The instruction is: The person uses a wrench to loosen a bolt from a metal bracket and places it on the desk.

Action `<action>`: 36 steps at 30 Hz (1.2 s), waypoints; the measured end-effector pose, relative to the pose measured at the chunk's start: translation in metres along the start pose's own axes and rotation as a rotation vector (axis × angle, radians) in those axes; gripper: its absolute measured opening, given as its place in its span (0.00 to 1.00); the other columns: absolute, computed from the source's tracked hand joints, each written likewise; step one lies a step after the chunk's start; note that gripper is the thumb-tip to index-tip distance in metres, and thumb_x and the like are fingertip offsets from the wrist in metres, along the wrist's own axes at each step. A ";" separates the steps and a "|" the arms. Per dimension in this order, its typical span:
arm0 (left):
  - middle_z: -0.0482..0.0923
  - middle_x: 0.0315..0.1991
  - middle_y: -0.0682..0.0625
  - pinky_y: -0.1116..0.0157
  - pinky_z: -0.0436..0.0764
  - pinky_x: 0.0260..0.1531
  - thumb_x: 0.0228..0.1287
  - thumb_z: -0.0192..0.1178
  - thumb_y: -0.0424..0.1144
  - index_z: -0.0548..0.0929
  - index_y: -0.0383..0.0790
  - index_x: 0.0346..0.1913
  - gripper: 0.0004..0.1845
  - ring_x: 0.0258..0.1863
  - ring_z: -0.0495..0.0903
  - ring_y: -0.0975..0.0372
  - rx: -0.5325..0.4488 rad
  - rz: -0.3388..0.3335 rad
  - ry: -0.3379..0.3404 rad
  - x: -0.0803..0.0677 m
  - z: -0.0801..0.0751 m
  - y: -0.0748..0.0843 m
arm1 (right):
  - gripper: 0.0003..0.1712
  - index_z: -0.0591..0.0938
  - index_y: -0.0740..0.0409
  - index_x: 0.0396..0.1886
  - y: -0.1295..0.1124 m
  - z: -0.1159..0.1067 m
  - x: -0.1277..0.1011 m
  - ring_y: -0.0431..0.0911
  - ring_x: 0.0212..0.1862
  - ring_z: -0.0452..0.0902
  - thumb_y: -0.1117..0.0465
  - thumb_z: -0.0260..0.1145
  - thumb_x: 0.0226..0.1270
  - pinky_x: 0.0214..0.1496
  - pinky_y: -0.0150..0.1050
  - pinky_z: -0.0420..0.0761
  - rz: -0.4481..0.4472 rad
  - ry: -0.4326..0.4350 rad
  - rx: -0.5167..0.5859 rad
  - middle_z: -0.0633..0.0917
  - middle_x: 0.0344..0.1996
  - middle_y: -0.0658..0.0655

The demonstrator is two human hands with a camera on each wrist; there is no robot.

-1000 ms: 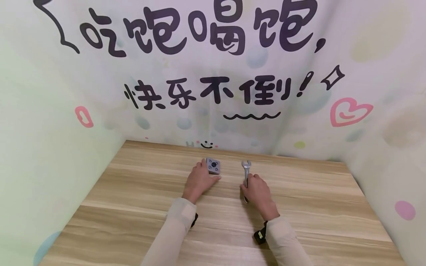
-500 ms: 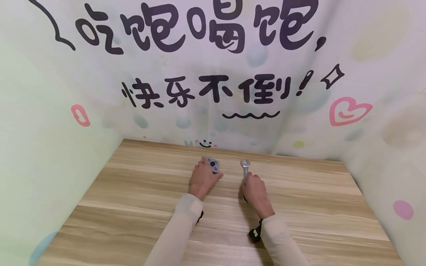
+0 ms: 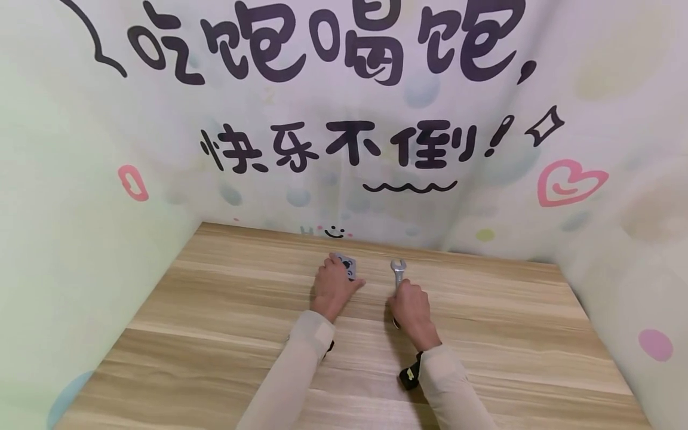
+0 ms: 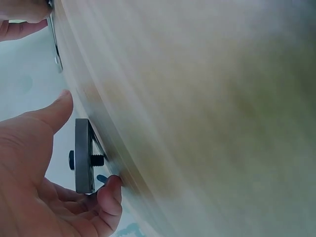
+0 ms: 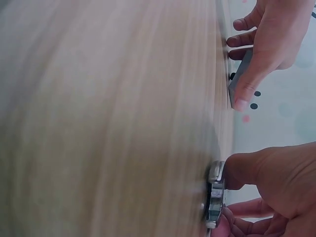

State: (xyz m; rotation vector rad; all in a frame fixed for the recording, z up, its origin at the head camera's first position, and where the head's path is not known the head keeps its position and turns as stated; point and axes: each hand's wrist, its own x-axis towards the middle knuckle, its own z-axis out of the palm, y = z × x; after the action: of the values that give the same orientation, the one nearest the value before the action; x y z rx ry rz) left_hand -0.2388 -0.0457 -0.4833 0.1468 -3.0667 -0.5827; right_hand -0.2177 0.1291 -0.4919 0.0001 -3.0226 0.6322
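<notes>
A small grey square plate (image 3: 348, 266) with a black bolt (image 4: 97, 159) through it sits on the wooden table (image 3: 215, 310), near the back. My left hand (image 3: 333, 288) lies over its near side and holds it, thumb (image 4: 55, 112) at one edge and fingers (image 4: 111, 196) at the other. To its right lies a silver open-end wrench (image 3: 398, 270), head pointing away. My right hand (image 3: 411, 307) grips its handle, fingers curled round it against the tabletop. The right wrist view shows the wrench (image 5: 216, 195) under that hand and the plate (image 5: 240, 78) in the left hand (image 5: 269, 37).
Printed fabric walls (image 3: 344, 137) with black lettering close in the table on the left, back and right. Bare wood stretches toward the front edge (image 3: 344, 412) and to both sides of the hands.
My left hand has slid forward over the plate and now covers more of it. The right hand stays on the wrench, shifted slightly.
</notes>
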 end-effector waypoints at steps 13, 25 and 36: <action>0.77 0.45 0.33 0.58 0.85 0.35 0.62 0.66 0.47 0.66 0.18 0.63 0.39 0.38 0.83 0.49 -0.032 -0.004 0.030 0.004 0.000 0.002 | 0.16 0.66 0.55 0.15 0.000 -0.004 -0.001 0.46 0.18 0.69 0.68 0.63 0.53 0.17 0.38 0.69 -0.011 -0.009 -0.012 0.71 0.14 0.54; 0.77 0.42 0.37 0.60 0.77 0.30 0.58 0.66 0.49 0.71 0.23 0.58 0.35 0.32 0.76 0.53 -0.442 -0.056 -0.090 0.000 -0.026 -0.004 | 0.06 0.72 0.63 0.23 0.001 -0.010 -0.005 0.51 0.21 0.73 0.69 0.61 0.57 0.20 0.45 0.73 -0.082 0.085 0.000 0.74 0.18 0.59; 0.80 0.44 0.44 0.60 0.78 0.36 0.63 0.66 0.39 0.76 0.31 0.59 0.25 0.29 0.74 0.62 -1.036 -0.030 -0.324 -0.004 -0.038 -0.020 | 0.10 0.76 0.72 0.42 0.004 -0.013 -0.006 0.57 0.25 0.76 0.70 0.58 0.62 0.23 0.47 0.76 -0.080 0.084 0.035 0.78 0.25 0.66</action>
State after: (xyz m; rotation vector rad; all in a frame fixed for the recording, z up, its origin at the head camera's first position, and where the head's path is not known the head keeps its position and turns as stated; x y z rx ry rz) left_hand -0.2320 -0.0781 -0.4554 0.0733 -2.5576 -2.2227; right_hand -0.2110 0.1374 -0.4820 0.0934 -2.9135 0.6607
